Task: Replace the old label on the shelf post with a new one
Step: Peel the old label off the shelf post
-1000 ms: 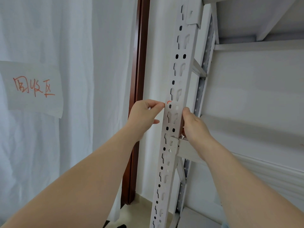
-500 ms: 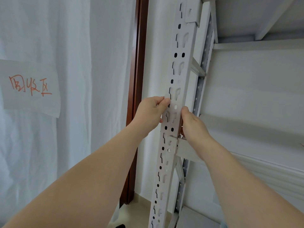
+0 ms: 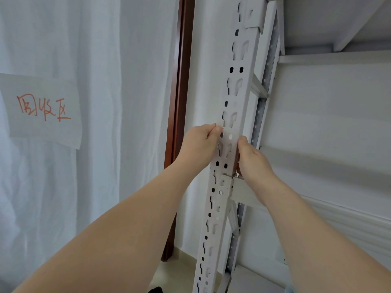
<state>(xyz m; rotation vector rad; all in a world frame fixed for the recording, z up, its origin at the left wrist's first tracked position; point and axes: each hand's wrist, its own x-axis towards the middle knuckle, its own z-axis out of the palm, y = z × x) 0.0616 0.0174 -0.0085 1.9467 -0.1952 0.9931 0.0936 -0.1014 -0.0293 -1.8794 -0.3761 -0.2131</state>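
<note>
A white perforated shelf post [image 3: 239, 81] rises through the middle of the view, leaning slightly right. A thin white label [image 3: 227, 142] lies across its front at hand height, with its top edge just under a keyhole slot. My left hand [image 3: 201, 142] pinches the label's left edge against the side of the post. My right hand [image 3: 254, 161] grips the post's right side, thumb tip on the front edge beside the label and fingers hidden behind. Any writing on the label is out of sight.
A white curtain on the left carries a paper sign [image 3: 44, 108] with orange handwriting. A brown door frame [image 3: 182, 81] stands just left of the post. A horizontal beam [image 3: 243, 193] joins the post below my right hand, and white shelf boards [image 3: 328, 56] lie to the right.
My left fingertips have moved right onto the post's edge. The small orange mark seen by them a second ago is now covered. My right hand has barely moved.
</note>
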